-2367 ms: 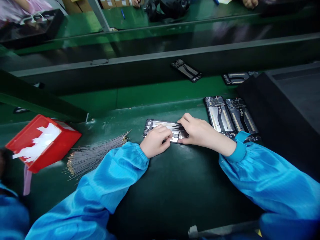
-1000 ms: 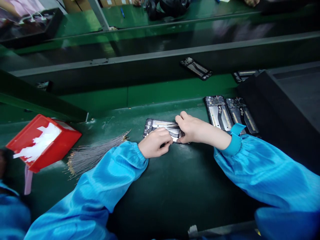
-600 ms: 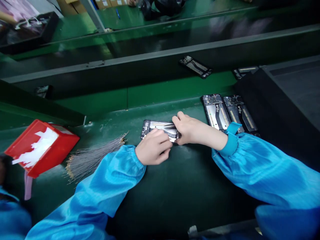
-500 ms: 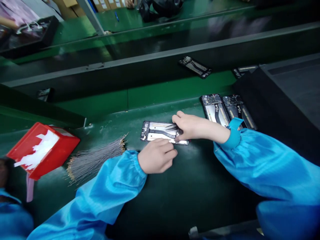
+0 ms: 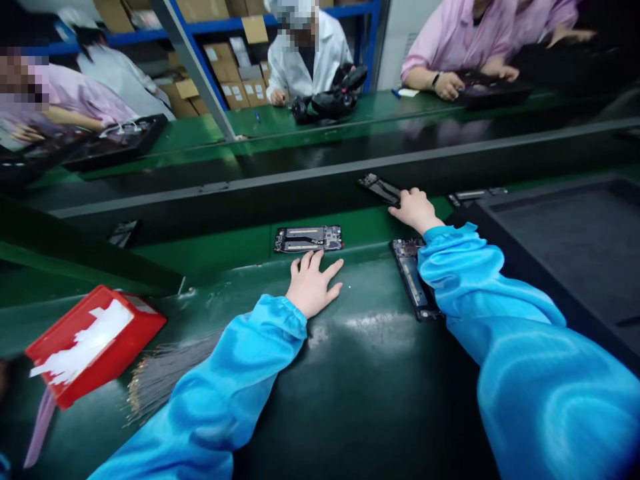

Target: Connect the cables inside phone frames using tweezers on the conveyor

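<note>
My left hand (image 5: 314, 285) is open, fingers spread, on the green bench just in front of an opened phone (image 5: 309, 240). That phone lies flat on the brighter green strip, its circuit board and dark ribbon cable showing. My right hand (image 5: 416, 210) reaches farther out. Its thumb and fingers close around the right end of a second opened phone (image 5: 379, 188), which lies slanted by the dark rail; that end is hidden by the hand. Under my right forearm another opened phone (image 5: 411, 277) rests on the bench, partly covered by the blue sleeve.
A red bin (image 5: 115, 353) with torn white paper stands at left, beside a bundle of thin cables (image 5: 160, 373). Another phone (image 5: 477, 195) lies by the black mat (image 5: 565, 227) at right. A phone (image 5: 124, 233) sits far left. Co-workers sit across the bench.
The phone under both hands has gone from the bench onto the far green strip. My left hand has opened; my right hand has moved away to the slanted phone. The view has tilted up.
</note>
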A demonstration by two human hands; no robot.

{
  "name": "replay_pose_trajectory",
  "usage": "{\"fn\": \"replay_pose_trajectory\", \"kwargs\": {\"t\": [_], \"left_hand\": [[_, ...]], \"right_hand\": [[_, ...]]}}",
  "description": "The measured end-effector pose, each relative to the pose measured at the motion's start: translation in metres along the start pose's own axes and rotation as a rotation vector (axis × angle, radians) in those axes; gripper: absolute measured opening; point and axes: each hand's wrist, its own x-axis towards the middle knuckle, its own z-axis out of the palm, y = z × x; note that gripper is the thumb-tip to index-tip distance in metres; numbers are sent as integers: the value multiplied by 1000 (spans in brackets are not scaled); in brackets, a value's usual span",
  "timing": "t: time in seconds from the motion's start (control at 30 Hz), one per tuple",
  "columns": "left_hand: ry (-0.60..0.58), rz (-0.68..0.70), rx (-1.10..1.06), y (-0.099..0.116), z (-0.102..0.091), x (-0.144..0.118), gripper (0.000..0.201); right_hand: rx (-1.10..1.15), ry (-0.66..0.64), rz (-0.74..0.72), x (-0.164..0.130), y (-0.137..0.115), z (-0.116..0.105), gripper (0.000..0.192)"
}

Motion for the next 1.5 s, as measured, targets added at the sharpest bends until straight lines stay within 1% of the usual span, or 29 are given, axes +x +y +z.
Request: {"fn": "replay_pose_trajectory", "kwargs": {"t": [0.1, 0.2, 0.3, 0.37, 0.43, 0.5, 0.6, 0.63, 0.67, 0.7, 0.77, 0.87, 0.9, 0.93, 1.0, 1.03, 1.07, 1.13, 1.2, 1.27, 1.37, 1.5], "left_hand": [[-29, -20, -10, -3, 2, 3, 46], [-45, -25, -11, -2, 4, 2, 48], [-70, -36, -20, -1, 4, 4, 48], [-100, -42, -35, -2, 3, 7, 49], [-144, -35, -57, -6, -2, 6, 51], [-199, -9, -82, -11, -10, -2, 52], [-282, 0, -96, -22, -28, -29, 54], [-313, -23, -85, -25, -34, -40, 55], [-348, -67, -66, -28, -40, -51, 56], [-382, -113, -34, -31, -45, -61, 55], [-415, -191, 56, -36, -53, -76, 48], [-433, -209, 144, -41, -57, -87, 25], [-429, -195, 155, -43, -57, -89, 20], [-419, -178, 163, -44, -56, -89, 18], [-379, -142, 172, -46, -52, -90, 23], [-354, -127, 174, -47, -50, -90, 28], [-331, -116, 174, -49, -48, -91, 31], [-294, -109, 166, -54, -43, -92, 35], [-260, -118, 139, -58, -40, -92, 35], [-223, -126, 88, -60, -39, -91, 31], [-144, -104, -12, -54, -37, -86, 25], [-27, 13, -92, -32, -29, -78, 22]], "right_hand": [[13, -18, 72, 16, 13, 7, 62], [52, -43, 61, 27, 22, 8, 64], [93, -17, 6, 29, 22, -2, 60], [122, 18, -34, 21, 15, -12, 63], [159, 53, -100, 1, 2, -21, 63], [193, 79, -221, -31, -10, -25, 59], [217, 100, -428, -93, -22, -22, 56], [227, 113, -551, -113, -23, -18, 56], [240, 120, -619, -132, -23, -14, 56], [246, 111, -656, -148, -23, -9, 58], [224, 104, -672, -175, -23, 1, 62], [115, 136, -610, -202, -27, 18, 60], [87, 145, -612, -209, -30, 23, 62], [73, 147, -644, -216, -34, 27, 67], [68, 119, -802, -227, -42, 31, 75], [70, 104, -901, -231, -46, 32, 75], [75, 95, -996, -235, -50, 31, 71], [100, 100, -1148, -240, -59, 26, 57], [137, 118, -1224, -241, -69, 22, 43], [171, 108, -1266, -239, -79, 22, 40], [204, 95, -1273, -235, -95, 29, 51], [181, 112, -1149, -233, -110, 37, 54]]}}
